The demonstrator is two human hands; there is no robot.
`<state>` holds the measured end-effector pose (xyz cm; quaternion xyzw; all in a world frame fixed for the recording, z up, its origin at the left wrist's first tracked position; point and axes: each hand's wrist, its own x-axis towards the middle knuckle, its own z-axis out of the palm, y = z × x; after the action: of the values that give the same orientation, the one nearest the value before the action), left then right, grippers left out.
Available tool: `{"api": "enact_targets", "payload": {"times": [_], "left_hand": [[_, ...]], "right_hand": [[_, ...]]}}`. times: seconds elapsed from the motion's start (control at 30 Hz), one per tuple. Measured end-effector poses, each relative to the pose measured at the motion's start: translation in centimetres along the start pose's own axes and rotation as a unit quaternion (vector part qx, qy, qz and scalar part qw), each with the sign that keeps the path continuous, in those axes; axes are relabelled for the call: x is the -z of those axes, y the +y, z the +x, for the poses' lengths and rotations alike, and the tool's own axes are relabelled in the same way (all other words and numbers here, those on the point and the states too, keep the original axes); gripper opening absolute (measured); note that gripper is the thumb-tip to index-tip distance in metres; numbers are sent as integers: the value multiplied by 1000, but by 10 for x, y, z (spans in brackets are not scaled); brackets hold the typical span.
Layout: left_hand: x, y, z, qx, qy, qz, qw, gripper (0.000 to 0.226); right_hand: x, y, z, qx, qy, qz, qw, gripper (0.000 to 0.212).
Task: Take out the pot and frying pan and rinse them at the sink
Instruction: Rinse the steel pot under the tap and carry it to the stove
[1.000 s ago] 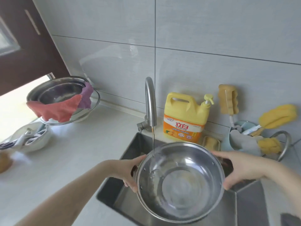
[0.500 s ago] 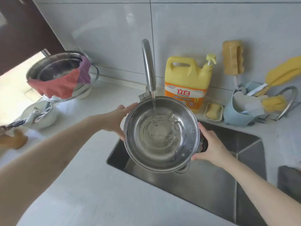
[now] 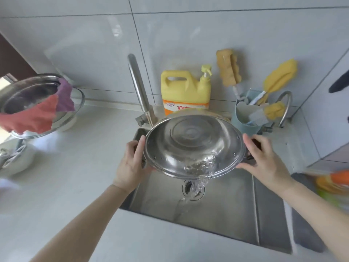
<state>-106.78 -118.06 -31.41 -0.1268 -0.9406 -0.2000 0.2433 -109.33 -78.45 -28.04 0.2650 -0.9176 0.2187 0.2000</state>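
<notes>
**Operator:** Two hands on the pot, and there is only the head view to go by. My left hand has its fingers curled round the pot's left side handle, and my right hand grips the right handle the same way. I hold the pot over the sink, tipped toward me, with its near rim low.

**Observer:** Where does the water go?

**Operator:** It spills over the near rim and falls toward the drain, which sits directly below the pot. The faucet stands behind the pot on its left side, and a thin stream looks to be running from its spout. The yellow detergent jug is behind the pot, against the wall. A steel bowl draped with a red and purple cloth sits well to the pot's left, on the counter.

**Observer:** Which step is this?

**Operator:** I judge it the pot's rinse, at the pour-out. No frying pan shows anywhere, so that half looks undone.

**Observer:** And next?

**Operator:** I would keep both grips firm on wet handles, tilt until the pot drains, then set it beside the sink.
</notes>
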Motion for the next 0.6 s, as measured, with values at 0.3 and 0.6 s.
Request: {"api": "enact_targets", "payload": {"times": [0.3, 0.6], "left_hand": [[18, 10, 11, -77, 95, 37, 992, 105], [17, -30, -43, 63, -8, 2, 998, 123]], "right_hand": [[22, -4, 8, 65, 56, -44, 995, 144], [-40, -20, 29, 67, -73, 28, 995, 140]]}}
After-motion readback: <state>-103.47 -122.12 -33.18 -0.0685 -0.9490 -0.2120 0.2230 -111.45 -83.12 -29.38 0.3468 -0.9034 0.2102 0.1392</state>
